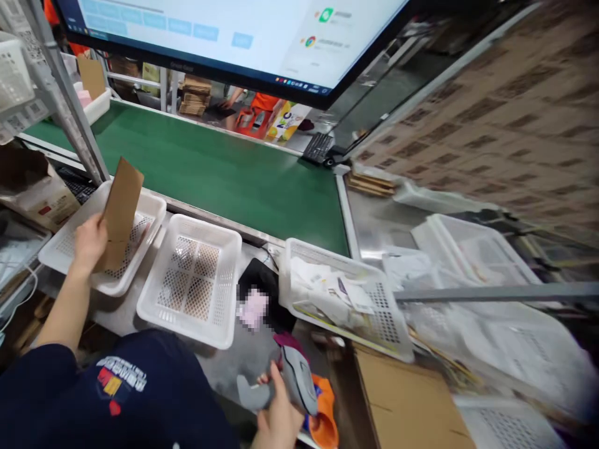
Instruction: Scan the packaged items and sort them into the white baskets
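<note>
My left hand (88, 242) is closed on a flat brown cardboard piece (120, 206), holding it upright over the left white basket (154, 212). Low in the middle, my right hand (279, 419) grips a grey handheld scanner (296, 379) near an orange object (322, 416). An empty white mesh basket (194, 280) sits between the two hands. A third white basket (374, 293), to the right, holds papers and packets.
A green conveyor belt (224, 168) runs behind the baskets, under a large monitor (243, 37). A brown carton (402, 399) lies at lower right beside more white baskets (472, 249). A metal post (70, 100) rises at left. Another person in orange (262, 103) works beyond the belt.
</note>
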Motion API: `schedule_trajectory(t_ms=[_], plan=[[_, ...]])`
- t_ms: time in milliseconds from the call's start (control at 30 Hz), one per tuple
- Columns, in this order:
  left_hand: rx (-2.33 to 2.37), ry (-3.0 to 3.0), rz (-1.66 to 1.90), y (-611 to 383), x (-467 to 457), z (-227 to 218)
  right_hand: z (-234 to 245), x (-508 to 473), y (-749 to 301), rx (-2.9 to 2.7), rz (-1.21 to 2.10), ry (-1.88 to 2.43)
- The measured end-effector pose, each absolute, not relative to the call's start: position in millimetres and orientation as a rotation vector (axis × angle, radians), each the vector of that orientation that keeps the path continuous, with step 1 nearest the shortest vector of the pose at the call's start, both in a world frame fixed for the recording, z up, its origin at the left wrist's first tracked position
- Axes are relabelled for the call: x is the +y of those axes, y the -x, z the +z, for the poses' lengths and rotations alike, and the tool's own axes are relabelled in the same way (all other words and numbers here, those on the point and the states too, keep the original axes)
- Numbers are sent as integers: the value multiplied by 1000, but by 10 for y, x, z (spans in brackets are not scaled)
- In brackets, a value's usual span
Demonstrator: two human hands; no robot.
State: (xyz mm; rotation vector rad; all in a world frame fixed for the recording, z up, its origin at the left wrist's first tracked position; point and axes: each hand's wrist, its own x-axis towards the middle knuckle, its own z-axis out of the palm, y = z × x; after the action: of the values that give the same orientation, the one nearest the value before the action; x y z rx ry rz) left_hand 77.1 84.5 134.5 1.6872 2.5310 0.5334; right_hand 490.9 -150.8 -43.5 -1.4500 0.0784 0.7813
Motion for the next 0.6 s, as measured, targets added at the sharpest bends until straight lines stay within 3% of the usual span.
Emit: schedule_trajectory(t_ms=[67,133,233,333,600], plan=[[2279,-1665,960,-798,794,1366,-435,-1474,-4884,73,780,1456],[1946,-1568,1145,-963,766,1227,-438,-1417,-4851,63,784,1446],[1729,-1557,929,-1366,865,867,-412,-1308,-4796,14,795,1436],[1822,-1788,670,-1797,1226,599,-363,-1223,-4765,-25,776,1445],[1867,-2061,460,-2764,2496,487,-455,-1368,-4801,-167,714,1551]])
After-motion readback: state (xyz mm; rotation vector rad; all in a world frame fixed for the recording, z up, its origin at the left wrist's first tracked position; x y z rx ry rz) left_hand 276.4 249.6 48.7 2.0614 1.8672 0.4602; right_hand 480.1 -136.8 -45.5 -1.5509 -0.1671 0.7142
